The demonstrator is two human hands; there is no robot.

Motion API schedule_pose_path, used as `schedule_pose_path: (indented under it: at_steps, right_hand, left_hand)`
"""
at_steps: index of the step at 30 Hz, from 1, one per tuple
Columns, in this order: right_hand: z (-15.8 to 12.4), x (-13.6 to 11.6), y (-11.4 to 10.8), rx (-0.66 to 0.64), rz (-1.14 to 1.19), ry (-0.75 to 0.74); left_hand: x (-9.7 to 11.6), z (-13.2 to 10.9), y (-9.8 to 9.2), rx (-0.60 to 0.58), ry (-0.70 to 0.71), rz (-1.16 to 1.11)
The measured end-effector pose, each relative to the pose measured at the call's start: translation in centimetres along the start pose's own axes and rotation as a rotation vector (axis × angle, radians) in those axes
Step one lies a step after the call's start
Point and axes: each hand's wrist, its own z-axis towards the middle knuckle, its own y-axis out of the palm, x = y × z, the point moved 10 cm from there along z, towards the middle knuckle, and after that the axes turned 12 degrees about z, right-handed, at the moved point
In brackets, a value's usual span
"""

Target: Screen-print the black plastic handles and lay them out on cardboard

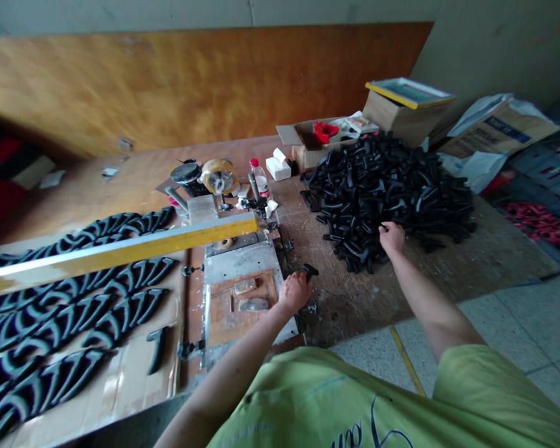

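My left hand (295,290) is closed around a black plastic handle (310,270), whose head sticks out past the fingers. It hovers by the right edge of a metal jig plate (247,261) with small blocks on its wooden inset. At the front edge of a big heap of black handles (378,186) is my right hand (392,237), its fingers curled together; what they grip, if anything, is too small to make out. To the left, rows of similar handles (70,311) lie on cardboard, and a single handle (157,350) lies apart from them.
A yellow-edged screen frame (168,246) reaches across from the left above the rows. Behind the plate stand a black tub (186,174), a tape roll (219,177), a bottle (258,177) and a white box (279,167). A cardboard box (303,155) sits beside the heap.
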Motion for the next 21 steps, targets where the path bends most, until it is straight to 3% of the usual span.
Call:
schedule_pose_path:
  at_steps: [3, 7, 13, 18, 21]
  right_hand:
    - [-1.1, 5.2, -2.3, 0.047, -0.036, 0.138]
    - [-3.2, 8.4, -1.2, 0.024, -0.027, 0.22]
    - [-6.5, 6.6, 3.0, -0.041, 0.068, 0.118]
    - [-10.0, 5.6, 3.9, -0.096, 0.098, 0.105]
    - [-12.5, 4.3, 4.8, -0.172, 0.159, 0.072]
  left_hand:
    - [0.9, 2.2, 0.9, 0.027, -0.011, -0.001]
    - [1.0, 4.2, 1.7, 0.039, -0.054, 0.004]
    - [0.5, 3.2, 1.5, 0.043, -0.051, -0.004]
    - [-0.1, -0.6, 0.5, 0.106, 0.023, -0.123]
    - [-1.6, -3.5, -0.1, 0.136, -0.019, -0.238]
